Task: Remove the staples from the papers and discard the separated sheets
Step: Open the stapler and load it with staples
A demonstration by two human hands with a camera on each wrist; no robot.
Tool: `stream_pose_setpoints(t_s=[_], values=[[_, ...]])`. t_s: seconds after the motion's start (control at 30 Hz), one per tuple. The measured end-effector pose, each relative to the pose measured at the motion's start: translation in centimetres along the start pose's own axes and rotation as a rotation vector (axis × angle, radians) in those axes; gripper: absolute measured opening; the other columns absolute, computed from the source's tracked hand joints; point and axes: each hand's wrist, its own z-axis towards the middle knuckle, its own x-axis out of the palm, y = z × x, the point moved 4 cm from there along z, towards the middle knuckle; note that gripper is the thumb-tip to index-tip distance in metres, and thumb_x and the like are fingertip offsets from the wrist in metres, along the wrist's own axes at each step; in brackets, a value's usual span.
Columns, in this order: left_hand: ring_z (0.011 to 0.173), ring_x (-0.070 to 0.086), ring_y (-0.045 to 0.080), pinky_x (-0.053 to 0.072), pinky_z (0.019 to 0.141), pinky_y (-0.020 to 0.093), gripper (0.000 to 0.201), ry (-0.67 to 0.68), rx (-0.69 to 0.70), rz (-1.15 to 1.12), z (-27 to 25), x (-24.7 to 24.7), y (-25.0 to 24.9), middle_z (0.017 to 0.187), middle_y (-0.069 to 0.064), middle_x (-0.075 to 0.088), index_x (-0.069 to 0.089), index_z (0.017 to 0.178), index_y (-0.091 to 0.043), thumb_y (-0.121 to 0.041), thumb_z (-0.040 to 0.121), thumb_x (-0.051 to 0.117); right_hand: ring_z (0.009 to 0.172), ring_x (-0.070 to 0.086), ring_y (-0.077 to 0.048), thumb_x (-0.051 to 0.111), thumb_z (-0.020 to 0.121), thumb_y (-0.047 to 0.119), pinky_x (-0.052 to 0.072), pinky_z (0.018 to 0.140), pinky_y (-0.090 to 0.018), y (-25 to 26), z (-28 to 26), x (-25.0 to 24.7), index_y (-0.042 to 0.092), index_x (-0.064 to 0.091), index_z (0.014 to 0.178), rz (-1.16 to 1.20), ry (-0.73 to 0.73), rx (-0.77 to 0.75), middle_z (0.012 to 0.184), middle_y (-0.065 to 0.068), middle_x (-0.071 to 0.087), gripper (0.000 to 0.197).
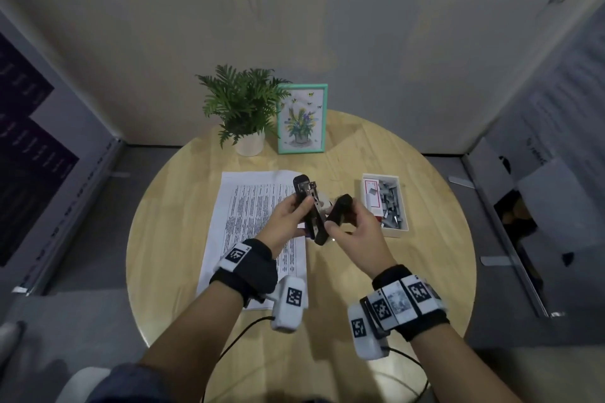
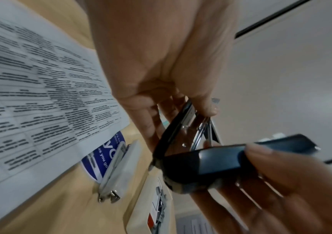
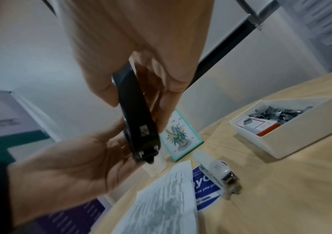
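A black stapler (image 1: 315, 210) is hinged open in a V above the printed papers (image 1: 248, 206). My left hand (image 1: 289, 216) grips the arm with the metal staple channel. My right hand (image 1: 353, 229) pinches the other black arm. In the left wrist view my left hand (image 2: 161, 55) holds the stapler (image 2: 211, 163) from above, and fingers of the right hand (image 2: 281, 182) wrap its cover. The right wrist view shows my right hand (image 3: 141, 39) round the stapler (image 3: 137, 118), with the left hand (image 3: 71, 166) under it. The papers (image 3: 167, 205) lie flat.
A white staple remover (image 3: 219, 174) lies on a blue round sticker (image 3: 207, 193) beside the papers. A white box (image 1: 386, 203) holding several loose staples sits right of the hands. A potted plant (image 1: 242, 108) and a framed picture (image 1: 302, 119) stand at the far edge of the round wooden table (image 1: 425, 271).
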Motion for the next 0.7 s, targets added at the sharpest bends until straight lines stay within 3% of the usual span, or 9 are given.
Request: stream_pose_setpoints(t_s=[0.1, 0.23, 0.37, 0.43, 0.53, 0.6, 0.7], values=[[0.078, 0.067, 0.012, 0.057, 0.066, 0.029, 0.023, -0.003, -0.04, -0.046, -0.1, -0.4, 0.3, 0.093, 0.002, 0.065, 0.059, 0.105, -0.017, -0.03, 0.096, 0.042, 0.083, 0.062, -0.012, 0.069, 0.077, 0.014, 0.05, 0.076, -0.018, 0.4, -1.0, 0.6, 0.014, 0.056, 0.091, -0.132, 0.011, -0.179, 0.088, -0.003, 0.065, 0.019], [0.084, 0.064, 0.021, 0.054, 0.076, 0.037, 0.022, -0.081, -0.049, -0.05, 0.3, -0.8, -0.1, 0.1, 0.005, 0.066, 0.056, 0.097, -0.019, -0.027, 0.099, 0.035, 0.076, 0.059, -0.015, 0.068, 0.078, 0.02, 0.055, 0.067, -0.03, 0.0, -2.7, 2.3, 0.011, 0.054, 0.086, -0.467, 0.117, -0.478, 0.088, -0.002, 0.062, 0.019], [0.085, 0.065, 0.023, 0.056, 0.065, 0.033, 0.03, -0.165, -0.107, -0.134, 1.0, -2.1, -0.1, 0.1, 0.004, 0.068, 0.052, 0.112, -0.008, -0.028, 0.1, 0.032, 0.094, 0.063, -0.021, 0.079, 0.065, 0.013, 0.058, 0.065, -0.026, -1.2, -4.0, 3.1, 0.013, 0.048, 0.09, -0.691, 0.165, -0.697, 0.1, -0.008, 0.067, 0.04], [0.081, 0.066, 0.022, 0.057, 0.061, 0.031, 0.03, -0.182, -0.136, -0.173, 1.3, -2.4, 0.1, 0.102, 0.005, 0.068, 0.05, 0.113, -0.008, -0.028, 0.1, 0.032, 0.099, 0.062, -0.023, 0.079, 0.064, 0.01, 0.058, 0.065, -0.026, -2.0, -4.2, 3.1, 0.011, 0.047, 0.093, -0.715, 0.194, -0.729, 0.103, -0.01, 0.067, 0.043], [0.069, 0.068, 0.017, 0.056, 0.057, 0.028, 0.028, -0.232, -0.146, -0.242, 1.6, -2.4, 0.0, 0.095, 0.004, 0.067, 0.052, 0.106, -0.009, -0.028, 0.1, 0.031, 0.103, 0.059, -0.027, 0.071, 0.074, 0.019, 0.059, 0.063, -0.03, -3.7, -4.4, 3.6, 0.01, 0.048, 0.1, -0.782, 0.241, -0.723, 0.114, -0.013, 0.061, 0.036], [0.075, 0.066, 0.02, 0.055, 0.057, 0.027, 0.029, -0.233, -0.136, -0.218, 1.9, -2.4, -0.3, 0.094, 0.002, 0.067, 0.052, 0.106, -0.011, -0.031, 0.1, 0.032, 0.106, 0.059, -0.03, 0.066, 0.078, 0.024, 0.06, 0.062, -0.032, -4.6, -4.6, 3.8, 0.011, 0.049, 0.11, -0.799, 0.257, -0.692, 0.124, -0.011, 0.049, 0.038], [0.082, 0.065, 0.021, 0.057, 0.063, 0.027, 0.034, -0.189, -0.109, -0.205, 2.2, -2.2, -0.6, 0.099, 0.003, 0.067, 0.052, 0.112, -0.009, -0.034, 0.098, 0.034, 0.108, 0.053, -0.026, 0.073, 0.072, 0.014, 0.06, 0.067, -0.031, -4.8, -4.6, 3.8, 0.009, 0.048, 0.114, -0.75, 0.202, -0.679, 0.124, -0.009, 0.041, 0.049]])
